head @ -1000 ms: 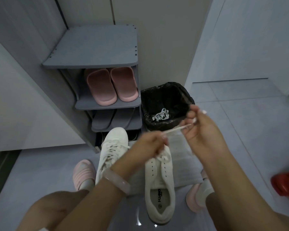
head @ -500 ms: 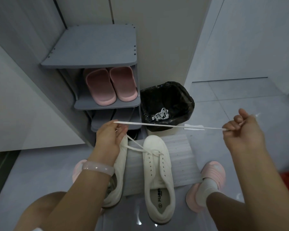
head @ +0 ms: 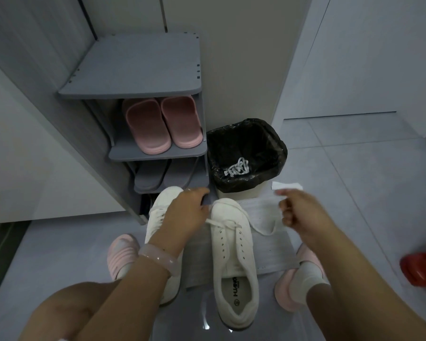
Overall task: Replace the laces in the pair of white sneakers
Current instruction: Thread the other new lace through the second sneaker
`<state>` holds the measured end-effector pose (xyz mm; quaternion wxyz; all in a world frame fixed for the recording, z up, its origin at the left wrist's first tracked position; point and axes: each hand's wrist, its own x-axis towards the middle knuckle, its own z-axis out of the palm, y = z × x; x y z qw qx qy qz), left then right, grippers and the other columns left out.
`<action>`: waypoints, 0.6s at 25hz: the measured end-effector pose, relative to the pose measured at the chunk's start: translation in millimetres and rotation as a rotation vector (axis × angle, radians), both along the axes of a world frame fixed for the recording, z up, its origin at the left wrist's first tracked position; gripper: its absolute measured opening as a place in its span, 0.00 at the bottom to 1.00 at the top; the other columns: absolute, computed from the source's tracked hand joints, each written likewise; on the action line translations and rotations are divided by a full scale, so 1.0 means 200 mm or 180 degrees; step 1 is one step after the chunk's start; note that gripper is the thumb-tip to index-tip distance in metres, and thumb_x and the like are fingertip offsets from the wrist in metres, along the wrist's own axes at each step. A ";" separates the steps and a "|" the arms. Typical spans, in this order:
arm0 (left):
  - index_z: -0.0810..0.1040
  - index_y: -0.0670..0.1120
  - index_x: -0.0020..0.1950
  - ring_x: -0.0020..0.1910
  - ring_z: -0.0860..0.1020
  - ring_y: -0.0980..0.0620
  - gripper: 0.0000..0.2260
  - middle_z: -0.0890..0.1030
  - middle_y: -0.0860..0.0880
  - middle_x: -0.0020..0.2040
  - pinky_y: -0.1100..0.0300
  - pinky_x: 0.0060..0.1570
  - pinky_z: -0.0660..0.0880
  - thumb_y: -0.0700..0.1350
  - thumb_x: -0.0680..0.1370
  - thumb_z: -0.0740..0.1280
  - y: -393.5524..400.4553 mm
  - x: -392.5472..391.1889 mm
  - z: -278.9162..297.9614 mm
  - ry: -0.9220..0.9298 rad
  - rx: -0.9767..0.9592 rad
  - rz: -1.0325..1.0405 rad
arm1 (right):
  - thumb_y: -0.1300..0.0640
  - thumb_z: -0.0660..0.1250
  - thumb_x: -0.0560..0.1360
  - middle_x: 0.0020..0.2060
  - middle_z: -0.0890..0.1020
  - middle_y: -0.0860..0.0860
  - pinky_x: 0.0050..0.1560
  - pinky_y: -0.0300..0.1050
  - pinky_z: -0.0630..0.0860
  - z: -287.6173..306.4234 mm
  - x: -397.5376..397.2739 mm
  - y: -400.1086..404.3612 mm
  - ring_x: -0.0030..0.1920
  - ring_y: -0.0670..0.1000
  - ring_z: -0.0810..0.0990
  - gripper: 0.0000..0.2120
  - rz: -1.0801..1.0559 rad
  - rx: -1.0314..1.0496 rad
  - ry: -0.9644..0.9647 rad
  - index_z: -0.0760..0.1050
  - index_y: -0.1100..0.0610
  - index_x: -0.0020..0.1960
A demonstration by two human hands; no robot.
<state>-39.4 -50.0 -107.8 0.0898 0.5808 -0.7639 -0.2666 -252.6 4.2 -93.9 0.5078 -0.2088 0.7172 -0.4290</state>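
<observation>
Shoe rack (head: 135, 70) upper left of frame with slippers (head: 161, 124) on its shelf, bin (head: 246, 153) right of it holding old laces (head: 236, 167), two sneakers (head: 234, 262) side by side at centre on a mat (head: 268, 244), hands (head: 185, 212) above them

Both hands have dropped inward, the left hand (head: 186, 212) to nine o'clock and the right hand (head: 299, 210) to three o'clock of the sneaker (head: 234, 262), leaving the lace (head: 261, 228) slack.

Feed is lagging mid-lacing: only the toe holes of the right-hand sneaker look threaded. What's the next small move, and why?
Probably thread the end held by the left hand into the next empty eyelet. The lace crosses only the sneaker at its toe holes; the rows below are bare, and the right hand holds the other end slack.
</observation>
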 end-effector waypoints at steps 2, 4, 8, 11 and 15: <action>0.74 0.46 0.63 0.57 0.76 0.46 0.14 0.79 0.45 0.58 0.56 0.55 0.72 0.42 0.77 0.62 0.03 -0.02 -0.02 -0.0050 0.0183 -0.0050 | 0.61 0.55 0.79 0.31 0.76 0.53 0.26 0.37 0.71 -0.10 0.07 0.03 0.27 0.48 0.71 0.11 0.1268 0.0591 0.0905 0.75 0.59 0.45; 0.76 0.47 0.61 0.56 0.76 0.47 0.13 0.80 0.46 0.55 0.54 0.55 0.73 0.43 0.77 0.61 0.05 -0.03 -0.04 -0.0072 0.0254 -0.0077 | 0.60 0.57 0.78 0.43 0.80 0.55 0.42 0.43 0.76 -0.21 0.10 0.08 0.39 0.52 0.78 0.09 0.2203 0.0958 0.2086 0.75 0.59 0.50; 0.78 0.46 0.57 0.54 0.76 0.48 0.11 0.81 0.48 0.53 0.55 0.55 0.73 0.45 0.78 0.61 0.05 -0.06 -0.06 -0.0173 0.0342 -0.0199 | 0.58 0.53 0.79 0.54 0.76 0.56 0.51 0.46 0.73 -0.39 0.08 0.14 0.52 0.55 0.77 0.14 0.2394 0.1122 0.3186 0.63 0.57 0.64; 0.79 0.45 0.54 0.54 0.76 0.49 0.10 0.80 0.47 0.52 0.55 0.54 0.73 0.45 0.78 0.60 0.06 -0.06 -0.09 -0.0250 0.0365 -0.0455 | 0.59 0.52 0.80 0.48 0.77 0.54 0.46 0.44 0.72 -0.43 0.08 0.12 0.45 0.52 0.76 0.09 0.2563 0.1035 0.3407 0.64 0.58 0.58; 0.79 0.43 0.51 0.49 0.77 0.49 0.11 0.81 0.47 0.48 0.52 0.52 0.75 0.46 0.78 0.60 0.06 -0.08 -0.12 -0.0268 0.0460 -0.0609 | 0.59 0.57 0.78 0.36 0.75 0.53 0.38 0.44 0.68 -0.38 0.10 0.07 0.37 0.53 0.73 0.05 0.0978 0.0175 0.2511 0.70 0.60 0.47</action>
